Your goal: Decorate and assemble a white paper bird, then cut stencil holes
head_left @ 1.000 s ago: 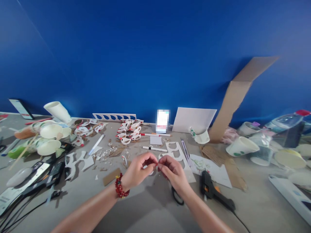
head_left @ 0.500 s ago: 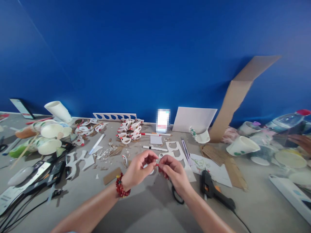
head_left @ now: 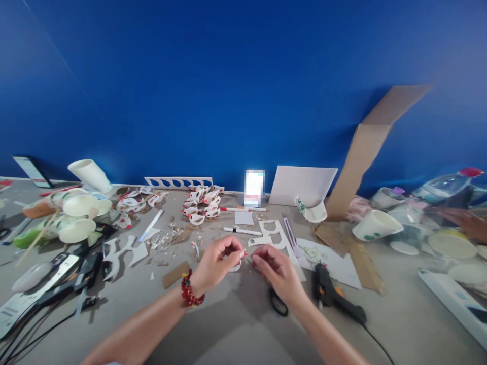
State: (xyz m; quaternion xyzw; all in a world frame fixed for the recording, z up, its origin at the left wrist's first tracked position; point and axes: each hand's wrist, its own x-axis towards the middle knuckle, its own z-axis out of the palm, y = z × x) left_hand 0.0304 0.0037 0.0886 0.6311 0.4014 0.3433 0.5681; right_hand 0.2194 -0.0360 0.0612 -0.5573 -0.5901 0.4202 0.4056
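Hands close together above the tabletop (head_left: 236, 334)
Left hand (head_left: 215, 263) pinches a small white piece (head_left: 236, 266); right hand (head_left: 279, 271) has fingers narrow, anything between hidden

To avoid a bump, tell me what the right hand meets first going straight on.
Likely the left hand, a small gap from the right hand, though depth is unclear.

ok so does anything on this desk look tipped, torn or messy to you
Yes: the green-marked cup at right lies on its side, the cardboard strip against the wall has a ragged, torn-looking edge, and paper scraps litter the desk left of centre. No spill is visible.
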